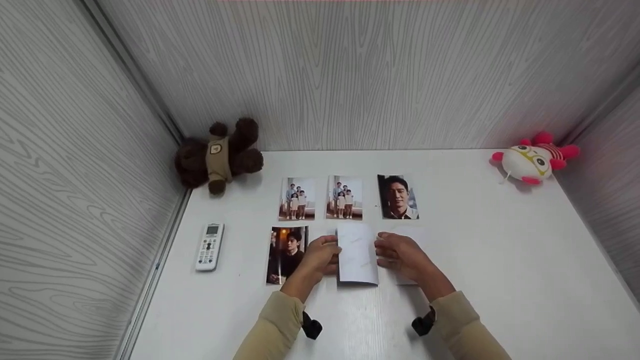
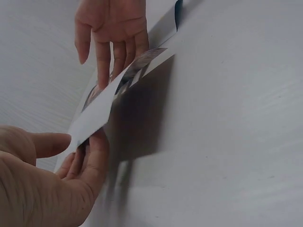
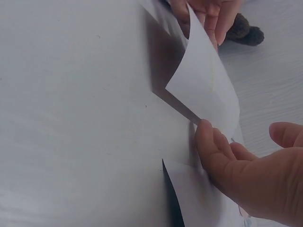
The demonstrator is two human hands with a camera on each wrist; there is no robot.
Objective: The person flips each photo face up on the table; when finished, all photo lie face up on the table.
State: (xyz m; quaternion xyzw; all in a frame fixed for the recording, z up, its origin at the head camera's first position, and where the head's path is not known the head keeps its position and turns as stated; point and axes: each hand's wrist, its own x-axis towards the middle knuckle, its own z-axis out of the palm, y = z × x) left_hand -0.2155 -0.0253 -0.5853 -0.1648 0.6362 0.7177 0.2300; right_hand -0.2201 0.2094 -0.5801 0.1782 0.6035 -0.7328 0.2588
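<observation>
A photo print [image 1: 358, 255] with its white back up is tilted above the table, its picture side glimpsed from below in the left wrist view. My left hand [image 1: 319, 260] holds its left edge, thumb on the white side and fingers underneath [image 2: 97, 158]. At the opposite edge my right hand [image 1: 404, 254] has its fingers extended, fingertips [image 3: 204, 130] right at the print and thumb held away. Under the right hand lies another white-backed print [image 3: 191, 189]. Beside the left hand is a photo of a person in dark clothes [image 1: 287, 255], partly covered by that hand.
Behind the hands lie two matching family photos [image 1: 297, 199] [image 1: 344, 198] and a portrait photo [image 1: 398, 197]. A white remote control [image 1: 210, 247] is at the left. A brown teddy bear [image 1: 220, 157] and a red-and-white plush toy [image 1: 535, 159] sit in the back corners by the walls.
</observation>
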